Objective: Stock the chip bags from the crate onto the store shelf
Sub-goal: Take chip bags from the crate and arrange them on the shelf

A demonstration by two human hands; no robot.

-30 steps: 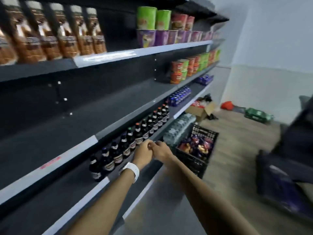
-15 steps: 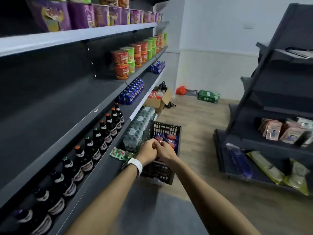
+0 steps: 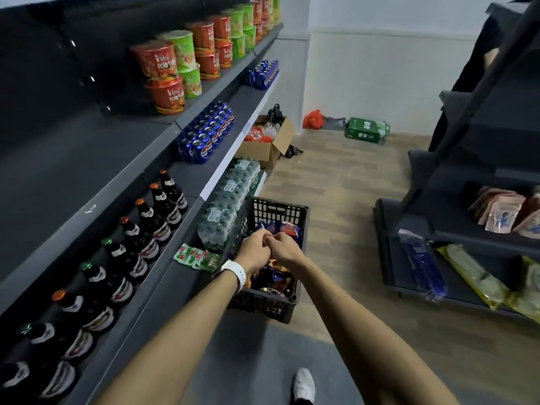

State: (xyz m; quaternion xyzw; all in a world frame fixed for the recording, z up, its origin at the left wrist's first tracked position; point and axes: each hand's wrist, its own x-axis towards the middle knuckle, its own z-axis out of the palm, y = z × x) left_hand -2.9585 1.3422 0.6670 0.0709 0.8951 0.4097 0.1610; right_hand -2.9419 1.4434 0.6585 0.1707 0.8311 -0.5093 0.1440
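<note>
Since 0.5 s ago: view has tipped further down, and the black slotted plastic crate now sits lower-centre w/ both hands over it; a white shoe has come into view at bottom edge.

Left hand & right hand meet knuckle to knuckle above crate, fingers curled in, touching each other. Whether anything is pinched between them: cannot tell. White band on left wrist.

Chip bags, shiny blue/orange/red, all lie inside crate, partly hidden by hands. Crate stands on wood-look floor, just beside base of dark grey metal store shelf on left.

Shelf stock, L side:
- red & green paper noodle cups, stacked 2 high, upper level
- blue drink cans, packed block, next level down
- dark glass bottles w/ orange/green caps, one row, same level, nearer
- shrink-wrapped clear water bottles, bottom level, touching crate's left side
- small green-white sachets near crate's near-left corner

Wide bare stretch of shelf board above bottles.

Farther back: open brown cardboard box on floor w/ red-orange items; green pack by white wall. R side: second dark rack w/ pouches & long wrapped packs.
</note>
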